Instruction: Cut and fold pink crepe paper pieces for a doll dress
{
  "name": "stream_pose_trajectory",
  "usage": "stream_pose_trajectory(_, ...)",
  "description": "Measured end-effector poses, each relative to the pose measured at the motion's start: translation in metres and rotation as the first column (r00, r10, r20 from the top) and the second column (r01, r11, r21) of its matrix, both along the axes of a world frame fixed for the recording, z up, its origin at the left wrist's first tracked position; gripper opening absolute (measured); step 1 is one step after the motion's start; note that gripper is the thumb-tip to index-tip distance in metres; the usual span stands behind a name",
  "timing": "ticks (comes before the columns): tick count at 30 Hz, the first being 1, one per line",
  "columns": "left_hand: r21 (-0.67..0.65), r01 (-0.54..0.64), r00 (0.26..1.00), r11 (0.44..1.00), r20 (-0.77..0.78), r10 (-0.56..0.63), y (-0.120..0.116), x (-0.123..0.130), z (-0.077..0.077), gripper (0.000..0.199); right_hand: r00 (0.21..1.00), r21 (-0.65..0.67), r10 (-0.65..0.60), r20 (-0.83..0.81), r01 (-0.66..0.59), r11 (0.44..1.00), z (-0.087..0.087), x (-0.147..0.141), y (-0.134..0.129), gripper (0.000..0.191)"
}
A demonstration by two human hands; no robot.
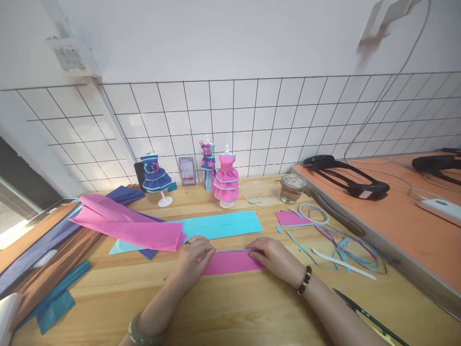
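Note:
A pink strip (232, 263) lies flat on the wooden table, with a thin bluish edging along its far side. My left hand (194, 257) pinches its left end, thumb and fingers pressed together. At the far right corner, my right hand (272, 254) has its thumb and fingertips closed on the edge. Just beyond the strip is a light blue sheet (223, 225). Left of it a larger folded pink sheet (126, 223) overlaps dark blue material. Whether the sheets are paper or cloth I cannot tell.
Small dress forms wear a blue dress (155, 175), a flowered dress (209, 163) and a pink tiered dress (226, 178). A lidded glass (292, 188), a tape roll (314, 214), loose strips (345, 264) and scissors (367, 315) are at right. Brown material (65, 262) lies left.

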State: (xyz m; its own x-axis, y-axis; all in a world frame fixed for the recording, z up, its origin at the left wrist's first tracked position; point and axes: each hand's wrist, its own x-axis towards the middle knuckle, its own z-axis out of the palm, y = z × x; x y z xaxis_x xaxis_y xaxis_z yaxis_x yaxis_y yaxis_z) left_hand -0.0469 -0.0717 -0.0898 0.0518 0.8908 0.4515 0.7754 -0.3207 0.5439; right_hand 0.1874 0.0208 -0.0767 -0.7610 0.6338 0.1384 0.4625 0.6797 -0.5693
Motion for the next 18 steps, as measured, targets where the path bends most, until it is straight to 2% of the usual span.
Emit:
stream_pose_trajectory(6,0.003,-0.097,0.988,0.995,0.120,0.096,0.002,-0.002,-0.005,0.014,1.000,0.002,0.000,0.001,0.000,1.000,0.001,0.001,0.002,0.023)
stream_pose_trajectory(12,-0.071,-0.248,0.915,0.966,0.312,0.257,0.007,-0.006,-0.007,0.020,1.000,0.022,0.006,-0.024,-0.006,1.000,0.000,0.002,0.002,0.025)
stream_pose_trajectory(15,-0.187,-0.278,0.844,0.942,0.420,0.332,0.012,-0.006,0.000,0.027,0.999,0.030,0.011,-0.032,-0.010,1.000,0.000,0.001,0.000,0.026)
stream_pose_trajectory(18,-0.213,-0.268,0.807,0.940,0.483,0.340,0.022,-0.001,0.019,0.032,0.999,0.033,0.010,-0.038,-0.009,0.999,0.001,0.000,-0.002,0.027)
